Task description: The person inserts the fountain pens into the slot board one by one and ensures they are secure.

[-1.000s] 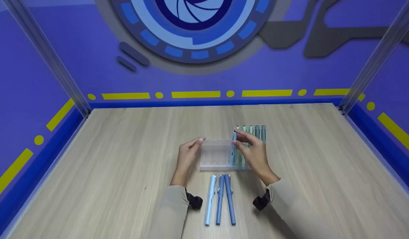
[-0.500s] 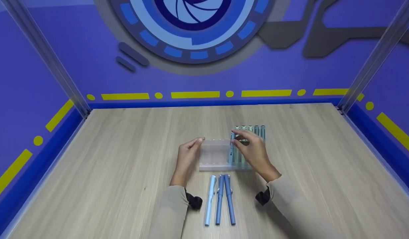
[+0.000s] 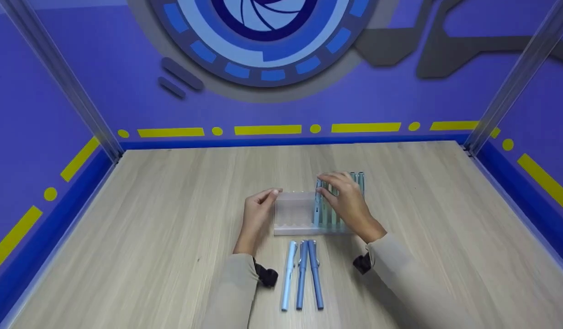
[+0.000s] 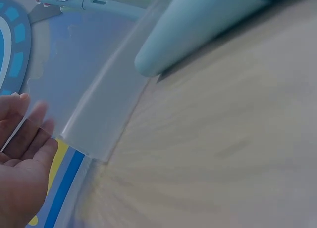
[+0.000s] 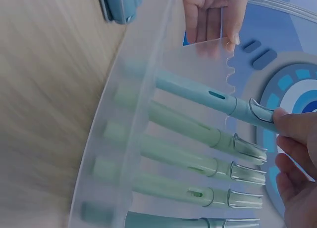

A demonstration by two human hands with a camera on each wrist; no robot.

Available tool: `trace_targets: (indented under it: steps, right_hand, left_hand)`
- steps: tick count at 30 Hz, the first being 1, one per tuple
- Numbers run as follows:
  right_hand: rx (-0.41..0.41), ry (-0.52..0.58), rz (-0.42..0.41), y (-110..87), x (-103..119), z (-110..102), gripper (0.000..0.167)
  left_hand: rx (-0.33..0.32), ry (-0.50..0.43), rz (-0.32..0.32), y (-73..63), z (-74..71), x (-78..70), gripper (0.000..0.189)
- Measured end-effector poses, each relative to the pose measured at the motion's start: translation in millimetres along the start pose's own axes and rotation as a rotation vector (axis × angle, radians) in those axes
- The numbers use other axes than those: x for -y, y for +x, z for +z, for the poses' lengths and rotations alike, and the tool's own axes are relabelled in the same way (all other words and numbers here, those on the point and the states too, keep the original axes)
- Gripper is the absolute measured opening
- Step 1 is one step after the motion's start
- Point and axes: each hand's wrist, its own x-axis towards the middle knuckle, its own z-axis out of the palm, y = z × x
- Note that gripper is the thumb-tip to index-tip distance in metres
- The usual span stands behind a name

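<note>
A clear, frosted pen stand (image 3: 294, 211) stands upright on the table, with a notched back edge. My left hand (image 3: 257, 215) pinches its upper left corner between thumb and fingers. My right hand (image 3: 351, 202) pinches a light blue pen (image 5: 198, 93) near its clip end, and the pen's other end sits behind the stand's front lip. Beside that pen several pale green pens (image 5: 190, 123) lean in a row, with dark green pens (image 3: 361, 180) at the right end. In the head view my right hand hides the tops of the pale green ones.
In front of the stand lie a light blue pen (image 3: 289, 276) and two darker blue pens, one in the middle (image 3: 302, 274) and one on the right (image 3: 316, 275). The wooden table (image 3: 149, 228) meets blue panels (image 3: 272, 109) at the back and sides.
My right hand has shifted slightly up and left with the light blue pen, which stands more upright and in line with the green pens. My left hand keeps its grip on the stand's corner.
</note>
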Motion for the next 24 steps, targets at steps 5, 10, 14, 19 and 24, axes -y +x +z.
trace_targets:
  steps: [5,10,14,19,24]
  right_hand:
    - [0.031,-0.035,0.006,3.8,-4.0,0.5,0.030]
    - [0.075,-0.048,0.030,8.0,-7.4,0.5,0.030]
    - [0.091,-0.052,0.015,11.1,-9.9,1.5,0.029]
    - [0.110,-0.061,0.024,12.7,-11.0,1.8,0.029]
    - [0.119,-0.082,0.045,12.3,-11.8,3.9,0.029]
  left_hand:
    - [0.002,0.003,0.022,1.9,0.6,-2.5,0.022]
    - [0.018,0.008,0.032,1.9,1.2,-3.6,0.026]
    - [0.027,0.034,0.030,2.9,1.4,-3.7,0.028]
    - [0.033,0.036,0.021,1.8,0.9,-7.5,0.027]
    - [0.020,0.018,0.022,0.8,0.7,-6.8,0.026]
